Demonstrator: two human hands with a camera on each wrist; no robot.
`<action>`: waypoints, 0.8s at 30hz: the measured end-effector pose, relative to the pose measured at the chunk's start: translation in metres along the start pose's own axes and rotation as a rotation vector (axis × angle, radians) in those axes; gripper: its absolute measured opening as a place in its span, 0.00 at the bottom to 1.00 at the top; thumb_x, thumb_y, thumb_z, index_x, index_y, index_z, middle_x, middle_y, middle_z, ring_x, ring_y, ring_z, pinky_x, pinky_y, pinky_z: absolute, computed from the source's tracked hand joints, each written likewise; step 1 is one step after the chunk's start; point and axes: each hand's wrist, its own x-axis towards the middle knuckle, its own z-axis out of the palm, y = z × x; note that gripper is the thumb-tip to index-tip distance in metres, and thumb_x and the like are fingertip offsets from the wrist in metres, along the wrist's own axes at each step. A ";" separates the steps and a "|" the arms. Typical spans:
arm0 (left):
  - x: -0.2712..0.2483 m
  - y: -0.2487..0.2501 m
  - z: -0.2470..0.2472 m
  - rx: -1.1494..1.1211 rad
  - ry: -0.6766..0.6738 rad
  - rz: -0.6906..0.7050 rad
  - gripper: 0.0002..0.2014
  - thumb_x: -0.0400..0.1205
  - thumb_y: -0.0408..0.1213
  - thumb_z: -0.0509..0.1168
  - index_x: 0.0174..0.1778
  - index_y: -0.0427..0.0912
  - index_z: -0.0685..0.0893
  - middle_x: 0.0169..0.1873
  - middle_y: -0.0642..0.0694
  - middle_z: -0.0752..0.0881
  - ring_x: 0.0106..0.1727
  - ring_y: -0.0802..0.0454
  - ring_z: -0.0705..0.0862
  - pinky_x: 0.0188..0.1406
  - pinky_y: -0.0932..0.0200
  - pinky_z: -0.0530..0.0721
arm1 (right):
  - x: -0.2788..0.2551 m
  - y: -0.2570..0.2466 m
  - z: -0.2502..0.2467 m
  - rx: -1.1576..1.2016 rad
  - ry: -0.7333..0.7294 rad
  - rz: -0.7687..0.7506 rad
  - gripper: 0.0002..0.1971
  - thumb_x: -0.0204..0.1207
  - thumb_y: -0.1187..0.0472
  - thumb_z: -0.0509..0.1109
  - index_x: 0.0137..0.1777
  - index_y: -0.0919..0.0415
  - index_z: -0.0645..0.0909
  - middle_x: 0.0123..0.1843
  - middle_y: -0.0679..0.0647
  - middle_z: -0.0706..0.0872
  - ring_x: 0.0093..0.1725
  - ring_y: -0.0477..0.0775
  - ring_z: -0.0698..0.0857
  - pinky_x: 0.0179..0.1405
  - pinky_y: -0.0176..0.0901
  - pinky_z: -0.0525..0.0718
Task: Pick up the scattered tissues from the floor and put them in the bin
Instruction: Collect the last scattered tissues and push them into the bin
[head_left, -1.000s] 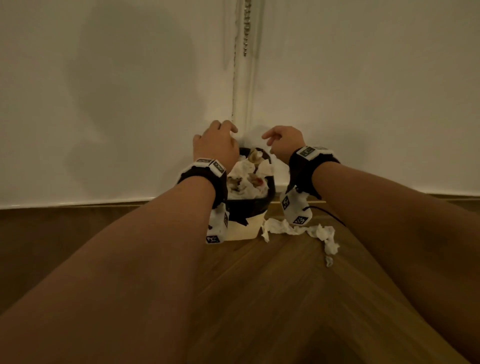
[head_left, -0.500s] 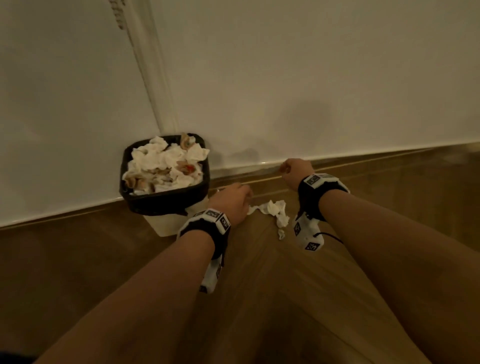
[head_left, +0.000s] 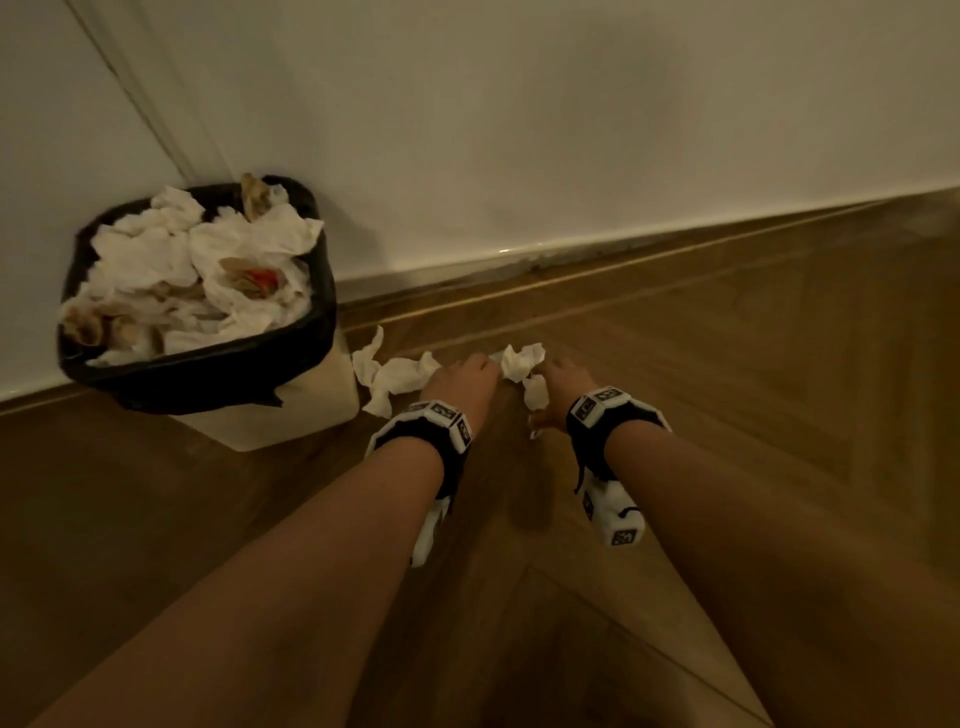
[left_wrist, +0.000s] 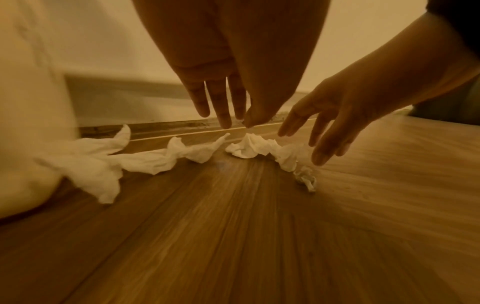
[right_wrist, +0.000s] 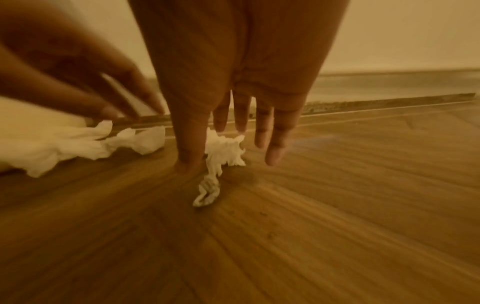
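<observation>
The bin (head_left: 311, 332), cream with a black liner, stands against the wall, heaped with crumpled tissues. A long twisted tissue (head_left: 389, 376) lies on the wooden floor at its base. A smaller crumpled tissue (head_left: 522, 361) lies between my hands, with a tiny scrap (head_left: 535, 392) in front of it. My left hand (head_left: 467, 371) hovers with straight fingers (left_wrist: 224, 121) just above the crumpled tissue (left_wrist: 249, 148). My right hand (head_left: 550, 376) reaches down beside it, fingers spread (right_wrist: 275, 156) around the same tissue (right_wrist: 226, 148). Neither hand holds anything.
A white wall and skirting board (head_left: 571, 260) run right behind the tissues. The bin's cream side (left_wrist: 26, 123) is close on the left of my left hand. Wooden floor (head_left: 779, 389) stretches to the right and toward me.
Both hands have come away from above the bin and dropped to the floor on its right. They have closed in on the crumpled tissue, fingers extended.
</observation>
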 end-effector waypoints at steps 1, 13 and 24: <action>0.003 0.001 0.000 -0.009 -0.009 0.006 0.20 0.84 0.38 0.58 0.73 0.44 0.70 0.74 0.44 0.69 0.70 0.42 0.74 0.66 0.47 0.76 | -0.002 -0.001 0.002 -0.016 0.005 -0.021 0.43 0.70 0.53 0.77 0.81 0.56 0.58 0.80 0.61 0.59 0.77 0.67 0.63 0.73 0.57 0.68; 0.044 0.023 0.042 0.078 -0.263 0.022 0.31 0.83 0.35 0.58 0.82 0.44 0.53 0.80 0.43 0.58 0.78 0.41 0.65 0.74 0.44 0.68 | 0.042 0.018 0.025 -0.159 -0.062 -0.107 0.51 0.66 0.47 0.78 0.83 0.55 0.51 0.84 0.54 0.52 0.80 0.64 0.56 0.77 0.55 0.59; 0.015 0.026 0.048 0.139 -0.173 -0.044 0.17 0.86 0.34 0.54 0.72 0.39 0.72 0.76 0.35 0.59 0.66 0.38 0.77 0.62 0.48 0.78 | 0.025 0.014 0.030 0.077 -0.062 0.035 0.20 0.79 0.63 0.64 0.71 0.63 0.76 0.74 0.65 0.73 0.71 0.65 0.75 0.66 0.49 0.75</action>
